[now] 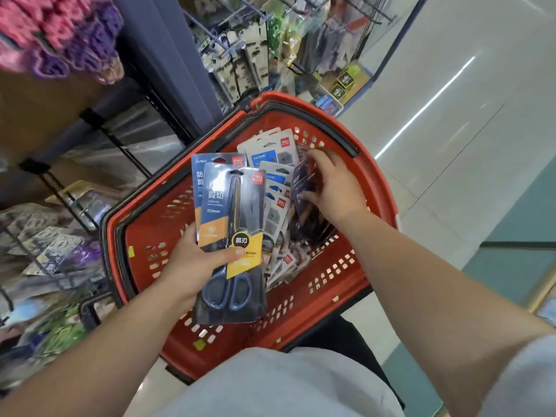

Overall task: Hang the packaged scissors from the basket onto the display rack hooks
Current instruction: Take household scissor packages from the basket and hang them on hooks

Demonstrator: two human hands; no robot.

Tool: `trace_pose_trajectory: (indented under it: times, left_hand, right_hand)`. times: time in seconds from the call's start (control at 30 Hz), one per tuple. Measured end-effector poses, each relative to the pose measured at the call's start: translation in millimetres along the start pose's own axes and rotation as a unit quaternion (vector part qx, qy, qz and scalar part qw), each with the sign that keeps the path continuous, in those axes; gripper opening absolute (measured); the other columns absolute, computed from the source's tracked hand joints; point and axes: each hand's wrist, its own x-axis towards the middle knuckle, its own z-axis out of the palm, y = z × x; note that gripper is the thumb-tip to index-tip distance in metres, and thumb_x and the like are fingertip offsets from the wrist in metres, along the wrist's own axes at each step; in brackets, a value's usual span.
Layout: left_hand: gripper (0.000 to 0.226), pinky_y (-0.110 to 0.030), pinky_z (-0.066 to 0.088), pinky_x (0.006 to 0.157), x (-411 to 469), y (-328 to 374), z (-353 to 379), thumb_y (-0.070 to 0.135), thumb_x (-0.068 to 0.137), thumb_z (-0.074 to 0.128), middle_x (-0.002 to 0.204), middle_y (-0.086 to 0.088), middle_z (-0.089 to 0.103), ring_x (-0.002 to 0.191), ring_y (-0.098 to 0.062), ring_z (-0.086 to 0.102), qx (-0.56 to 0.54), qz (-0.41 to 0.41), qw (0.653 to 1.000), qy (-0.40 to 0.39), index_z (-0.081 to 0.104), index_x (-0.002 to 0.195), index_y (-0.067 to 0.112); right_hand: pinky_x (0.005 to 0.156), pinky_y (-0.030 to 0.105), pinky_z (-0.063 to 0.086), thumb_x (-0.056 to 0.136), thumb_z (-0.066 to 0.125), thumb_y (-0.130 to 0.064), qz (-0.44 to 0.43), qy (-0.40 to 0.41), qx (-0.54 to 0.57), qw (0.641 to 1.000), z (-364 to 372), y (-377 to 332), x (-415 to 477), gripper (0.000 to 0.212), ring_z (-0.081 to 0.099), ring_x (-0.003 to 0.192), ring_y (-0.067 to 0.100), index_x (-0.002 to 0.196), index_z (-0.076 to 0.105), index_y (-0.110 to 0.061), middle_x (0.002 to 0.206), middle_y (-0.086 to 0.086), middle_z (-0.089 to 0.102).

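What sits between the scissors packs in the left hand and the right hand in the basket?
Head view: a pile of grey-and-blue carded packs in the red basket, beside the scissors packs and the right hand.

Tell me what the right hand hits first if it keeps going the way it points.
Gripping a dark package, the right hand would probably meet the pale carded packs piled in the red basket; depth is unclear.

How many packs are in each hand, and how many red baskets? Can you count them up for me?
Scissors packs in the left hand: 2
Dark pack in the right hand: 1
Red basket: 1
Total: 4
The loose packs lying in the basket overlap too much to count.
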Motion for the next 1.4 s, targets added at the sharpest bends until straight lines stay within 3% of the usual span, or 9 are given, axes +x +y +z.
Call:
trace_pose_trajectory:
  times: [0.13,0.27,0.43,0.63,0.83,1.0,1.23,1.3,1.4]
  left_hand:
    - [0.062,-0.048,0.062,0.09,-1,-5,-8,-0.003,0.071,0.091,0.11,-0.002,0.08,0.103,-0.027,0.077,-0.003,-0.006,1.0,0.005,0.064,0.117,0.028]
    - [0.063,-0.042,0.062,0.085,-6,-7,-14,-0.004,0.072,0.09,0.111,-0.002,0.079,0.1,-0.025,0.078,-0.024,-0.004,1.0,0.008,0.063,0.121,0.025]
    - [0.06,-0.038,0.061,0.081,-17,-8,-25,-0.003,0.073,0.09,0.111,-0.001,0.079,0.098,-0.022,0.078,-0.041,-0.001,0.999,0.015,0.062,0.115,0.029]
    - [0.064,-0.017,0.058,0.063,-35,-13,-45,-0.003,0.074,0.09,0.109,0.006,0.076,0.082,-0.001,0.076,-0.042,0.027,0.999,0.022,0.061,0.121,0.027]
    - [0.075,-0.044,0.06,0.096,-44,-23,-72,0.008,0.07,0.097,0.118,0.005,0.076,0.106,-0.017,0.074,-0.054,0.041,0.997,0.046,0.059,0.131,0.028]
    - [0.079,-0.05,0.059,0.098,-52,-18,-89,0.011,0.067,0.099,0.121,0.006,0.076,0.109,-0.02,0.074,-0.074,0.071,0.993,0.054,0.059,0.132,0.033]
    - [0.081,-0.048,0.056,0.104,-68,2,-107,0.013,0.07,0.098,0.126,0.007,0.071,0.115,-0.019,0.069,-0.069,0.139,0.986,0.059,0.055,0.135,0.034]
    - [0.076,-0.043,0.056,0.102,-72,11,-112,0.008,0.073,0.095,0.122,0.006,0.071,0.112,-0.017,0.07,-0.069,0.15,0.986,0.036,0.055,0.133,0.03]
    - [0.068,-0.039,0.058,0.097,-79,19,-115,0.001,0.072,0.092,0.117,0.003,0.076,0.11,-0.019,0.073,-0.062,0.152,0.986,-0.017,0.059,0.125,0.03]
  right_hand:
    - [0.092,0.046,0.057,0.073,0.093,-0.031,-0.066,0.019,-0.143,0.987,-1,-7,3,0.077,0.057,0.124,0.037,0.138,0.052,-0.028,0.161,0.005,0.031]
    - [0.087,0.046,0.05,0.064,0.093,-0.048,-0.156,0.033,-0.29,0.944,-8,-13,2,0.068,0.055,0.107,0.033,0.119,0.062,-0.023,0.121,0.001,0.067]
    - [0.101,0.049,0.034,0.069,0.087,-0.056,-0.202,0.012,-0.346,0.916,-21,-30,-8,0.06,0.054,0.113,0.029,0.116,0.068,-0.026,0.112,-0.004,0.071]
    - [0.075,0.043,0.057,0.083,0.083,-0.046,-0.223,-0.111,-0.288,0.925,-30,-44,-23,0.044,0.067,0.089,0.033,0.105,0.068,-0.01,0.096,0.007,0.071]
    - [0.076,0.043,0.052,0.088,0.079,-0.044,-0.242,-0.088,-0.238,0.936,-57,-80,-44,0.039,0.066,0.088,0.032,0.109,0.07,-0.013,0.097,0.009,0.073]
    - [0.07,0.046,0.051,0.086,0.083,-0.039,-0.241,-0.075,-0.169,0.953,-80,-111,-63,0.036,0.062,0.078,0.033,0.096,0.068,-0.007,0.084,0.013,0.07]
    - [0.055,0.012,0.04,0.085,0.086,-0.02,-0.196,-0.188,0.024,0.962,-113,-170,-83,0.028,0.052,0.06,0.0,0.072,0.061,-0.021,0.065,-0.012,0.058]
    - [0.056,0.02,0.047,0.084,0.087,-0.022,-0.174,-0.251,0.045,0.951,-111,-179,-81,0.022,0.06,0.068,0.007,0.083,0.069,-0.01,0.075,-0.005,0.07]
    - [0.073,0.047,0.056,0.078,0.086,-0.039,-0.151,-0.305,0.04,0.939,-94,-184,-77,0.047,0.067,0.084,0.038,0.097,0.072,0.002,0.1,0.026,0.071]
